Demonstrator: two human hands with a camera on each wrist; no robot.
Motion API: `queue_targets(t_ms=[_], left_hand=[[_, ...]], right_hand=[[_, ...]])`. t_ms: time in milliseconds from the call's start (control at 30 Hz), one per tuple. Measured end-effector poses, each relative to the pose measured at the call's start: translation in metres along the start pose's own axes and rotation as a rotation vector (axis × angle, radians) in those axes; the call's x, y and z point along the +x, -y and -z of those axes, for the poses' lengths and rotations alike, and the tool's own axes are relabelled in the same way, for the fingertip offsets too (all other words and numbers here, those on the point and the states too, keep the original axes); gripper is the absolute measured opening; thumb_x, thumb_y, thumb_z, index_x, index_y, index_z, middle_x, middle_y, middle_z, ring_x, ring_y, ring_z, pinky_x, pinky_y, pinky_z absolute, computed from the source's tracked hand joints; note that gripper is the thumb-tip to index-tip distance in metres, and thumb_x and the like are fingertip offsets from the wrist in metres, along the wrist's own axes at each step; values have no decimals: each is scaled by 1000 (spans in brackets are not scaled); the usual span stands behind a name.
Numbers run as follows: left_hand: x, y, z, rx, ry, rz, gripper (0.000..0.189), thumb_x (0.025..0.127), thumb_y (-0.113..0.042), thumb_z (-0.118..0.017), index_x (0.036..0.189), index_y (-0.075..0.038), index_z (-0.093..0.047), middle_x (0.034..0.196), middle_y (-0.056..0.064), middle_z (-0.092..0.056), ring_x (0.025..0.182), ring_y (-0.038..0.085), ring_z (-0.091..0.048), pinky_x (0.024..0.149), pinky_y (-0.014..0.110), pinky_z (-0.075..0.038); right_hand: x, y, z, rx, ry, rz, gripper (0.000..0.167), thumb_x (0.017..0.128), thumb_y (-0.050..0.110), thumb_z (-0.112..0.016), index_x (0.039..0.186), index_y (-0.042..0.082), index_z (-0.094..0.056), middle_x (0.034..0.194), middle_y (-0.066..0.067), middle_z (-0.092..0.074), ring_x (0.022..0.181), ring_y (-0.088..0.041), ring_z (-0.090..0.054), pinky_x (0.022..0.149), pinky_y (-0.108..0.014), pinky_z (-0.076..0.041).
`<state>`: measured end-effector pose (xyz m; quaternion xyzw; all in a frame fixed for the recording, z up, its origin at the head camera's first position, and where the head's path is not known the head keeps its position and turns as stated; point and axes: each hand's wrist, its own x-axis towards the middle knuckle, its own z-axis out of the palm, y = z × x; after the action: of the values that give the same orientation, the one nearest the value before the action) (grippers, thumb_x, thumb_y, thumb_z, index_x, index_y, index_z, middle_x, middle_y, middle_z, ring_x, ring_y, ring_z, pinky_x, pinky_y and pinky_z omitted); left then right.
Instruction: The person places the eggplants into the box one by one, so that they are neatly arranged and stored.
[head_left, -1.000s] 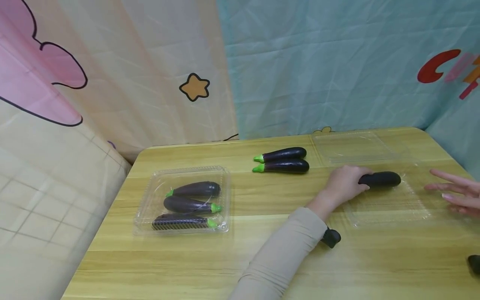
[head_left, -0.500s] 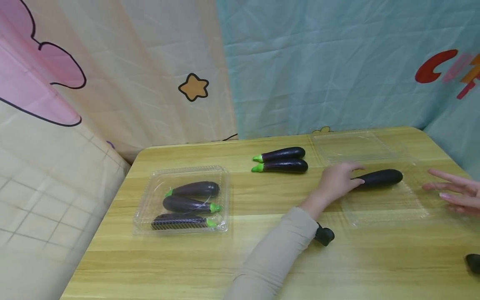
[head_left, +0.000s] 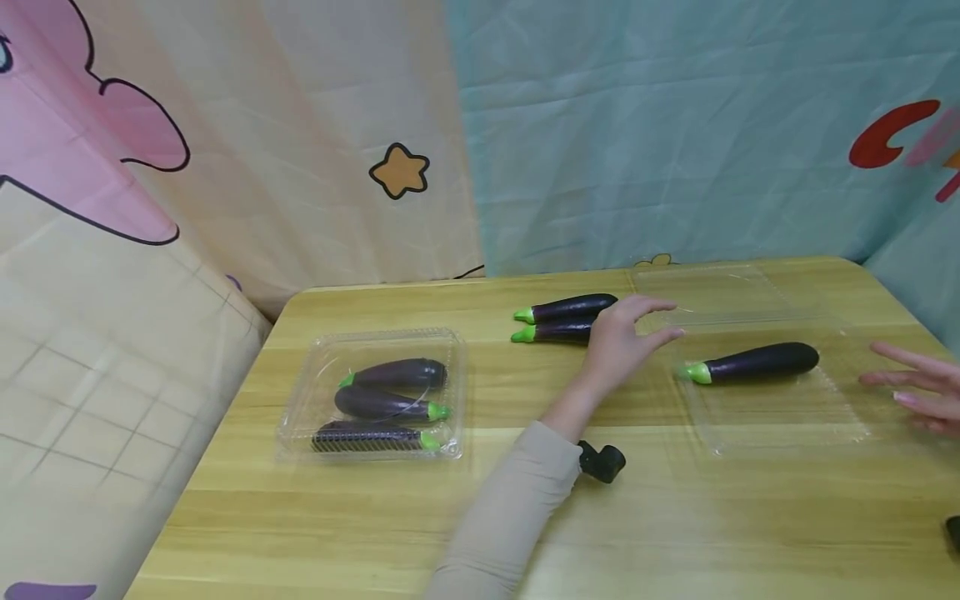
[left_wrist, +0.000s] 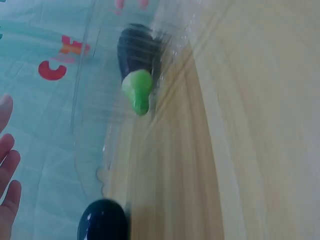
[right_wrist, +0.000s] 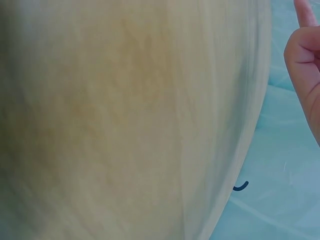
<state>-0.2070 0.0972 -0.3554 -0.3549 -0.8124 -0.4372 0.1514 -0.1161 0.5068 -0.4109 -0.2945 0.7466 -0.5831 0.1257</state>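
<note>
My left hand (head_left: 618, 342) is in the air between the loose eggplants and the open clear container, thumb and fingers spread, nothing held. A dark purple eggplant (head_left: 765, 362) with a green stem lies in the open clear plastic container (head_left: 780, 446), its stem toward that hand. In the left wrist view, the same eggplant (left_wrist: 135, 55) shows through the clear wall. Two eggplants (head_left: 558, 310) lie side by side at the back, partly hidden behind my left hand. At the container's right side my right hand (head_left: 926, 387) has its fingers extended, holding nothing.
A lidded clear container (head_left: 292, 433) with three eggplants sits on the left of the wooden table (head_left: 337, 525). The open container's lid (head_left: 705, 292) lies folded back toward the curtain (head_left: 637, 150). A black wrist device (head_left: 602, 462) shows beside the left sleeve.
My left hand has let go of the eggplant in the open container and drawn back to the left, uncovering its green stem. My right hand has stayed about where it was.
</note>
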Motion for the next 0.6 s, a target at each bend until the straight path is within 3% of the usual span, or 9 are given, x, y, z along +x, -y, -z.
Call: queue_targets(t_ms=[167, 367, 600], left_hand=[[-5, 9, 12, 28, -45, 6, 33, 82, -25, -72, 112, -12, -68, 111, 0, -65, 108, 8, -56, 93, 14, -37], [-15, 22, 21, 17, -78, 70, 32, 81, -25, -73, 111, -15, -68, 110, -2, -64, 106, 6, -56, 91, 13, -38], [-20, 35, 30, 25, -82, 126, 32, 80, -23, -74, 110, -13, -69, 110, 0, -65, 107, 12, -56, 94, 19, -38]], right_hand=[[-1, -4, 2, 29, 13, 7, 84, 89, -27, -23, 151, 29, -14, 131, 21, -49, 40, -23, -26, 33, -33, -26], [1, -9, 4, 32, 37, 13, 85, 89, -28, -23, 151, 29, -12, 132, 22, -48, 39, -23, -25, 32, -32, -25], [0, -14, 11, 0, 63, 59, 90, 85, -32, -23, 151, 27, -11, 134, 20, -47, 41, -19, -34, 35, -28, -35]])
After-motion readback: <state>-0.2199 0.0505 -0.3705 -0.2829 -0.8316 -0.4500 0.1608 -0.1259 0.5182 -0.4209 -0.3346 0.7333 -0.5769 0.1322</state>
